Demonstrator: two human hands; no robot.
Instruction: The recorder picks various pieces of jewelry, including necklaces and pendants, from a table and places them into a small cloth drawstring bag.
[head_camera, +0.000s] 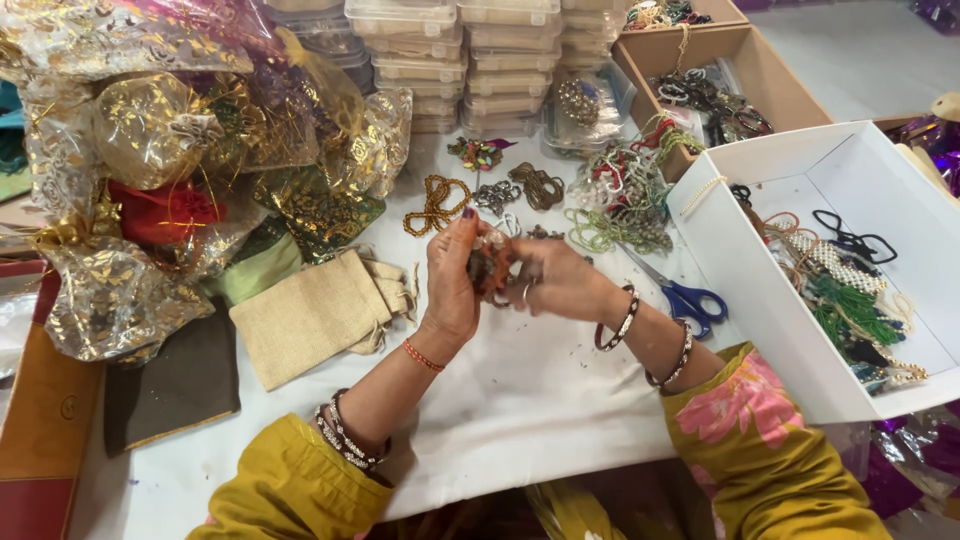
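Observation:
My left hand (450, 280) and my right hand (556, 280) meet over the white table cover (520, 400), both closed on a small orange and brown beaded bundle (490, 266) held between them. The fingers of both hands wrap the bundle, so most of it is hidden. Bangles circle both wrists, and yellow sleeves cover my forearms. A beige cloth pouch (312, 315) lies just left of my left hand. Blue-handled scissors (685, 295) lie just right of my right wrist.
A heap of gold-patterned organza bags (170, 150) fills the left. Stacked clear plastic boxes (455, 60) stand at the back. Loose bead strings (435, 205) lie beyond my hands. A white open box (740, 270) with bead strands and a cardboard tray (770, 70) sit right.

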